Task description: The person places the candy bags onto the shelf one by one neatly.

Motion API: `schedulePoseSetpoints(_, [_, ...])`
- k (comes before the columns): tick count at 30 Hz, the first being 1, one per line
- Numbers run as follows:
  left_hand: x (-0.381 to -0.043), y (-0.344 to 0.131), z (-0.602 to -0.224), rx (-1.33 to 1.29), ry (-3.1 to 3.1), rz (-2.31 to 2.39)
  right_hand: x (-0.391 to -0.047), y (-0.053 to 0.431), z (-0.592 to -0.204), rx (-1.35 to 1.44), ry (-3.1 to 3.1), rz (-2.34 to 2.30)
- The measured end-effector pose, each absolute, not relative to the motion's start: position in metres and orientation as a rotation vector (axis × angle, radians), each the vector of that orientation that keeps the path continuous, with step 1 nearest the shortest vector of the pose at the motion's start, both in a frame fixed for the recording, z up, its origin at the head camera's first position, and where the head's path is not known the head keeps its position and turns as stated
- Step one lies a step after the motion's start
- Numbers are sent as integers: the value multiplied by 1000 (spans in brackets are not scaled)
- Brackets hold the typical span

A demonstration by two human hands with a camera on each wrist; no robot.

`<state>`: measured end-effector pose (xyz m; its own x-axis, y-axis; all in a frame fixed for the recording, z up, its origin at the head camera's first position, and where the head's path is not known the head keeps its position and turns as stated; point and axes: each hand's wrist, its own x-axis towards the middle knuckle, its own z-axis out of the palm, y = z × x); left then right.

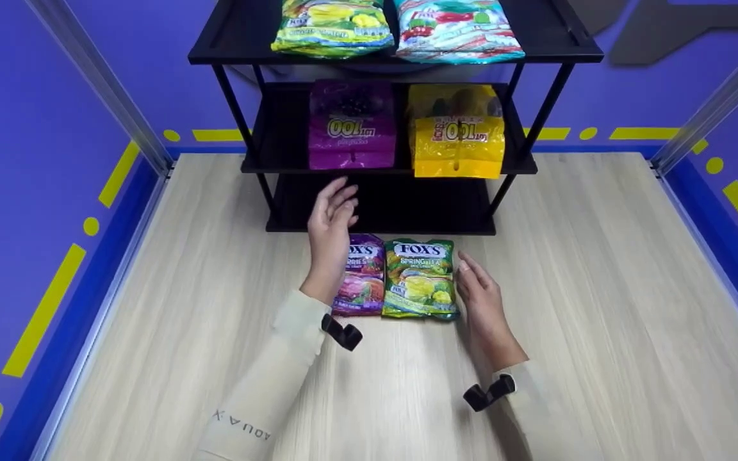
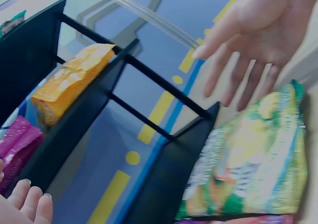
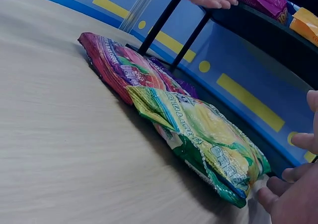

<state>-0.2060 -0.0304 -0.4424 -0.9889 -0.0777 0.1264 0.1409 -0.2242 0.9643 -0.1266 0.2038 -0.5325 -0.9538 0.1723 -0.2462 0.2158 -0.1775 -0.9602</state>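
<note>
Two Fox's candy bags lie side by side on the table before the rack: a purple berries bag (image 1: 366, 288) and a green spring tea bag (image 1: 419, 282). My left hand (image 1: 332, 224), its fingers loosely bent and holding nothing, hovers over the left part of the purple bag, partly hiding it. Its fingertips are just in front of the middle shelf. To the right of the green bag is my right hand (image 1: 483, 298), fingers relaxed and fingertips close to the bag's edge. In the right wrist view, the green bag (image 3: 198, 134) overlaps the purple bag (image 3: 129, 65).
A black three-tier rack (image 1: 382, 224) stands behind the bags. Its middle shelf holds a purple pouch (image 1: 351, 128) and a yellow pouch (image 1: 459, 144). Two more candy bags, one yellow-green (image 1: 334, 29) and one teal-red (image 1: 459, 29), lie on top. Blue walls (image 1: 36, 160) enclose the table.
</note>
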Motion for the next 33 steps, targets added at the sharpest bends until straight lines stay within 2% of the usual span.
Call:
schedulePoseSetpoints(18, [-168, -15, -504, -7, -2160, -2554, -127, 201, -538, 528, 1939, -2321])
schedulePoseSetpoints(25, [-161, -13, -514, -13, -2230, -2596, -125, 198, -529, 523, 1926, -2294])
schedulePoseSetpoints(33, [-157, -12, -520, -67, -2238, -2651, -131, 199, -538, 572, 1905, -2356])
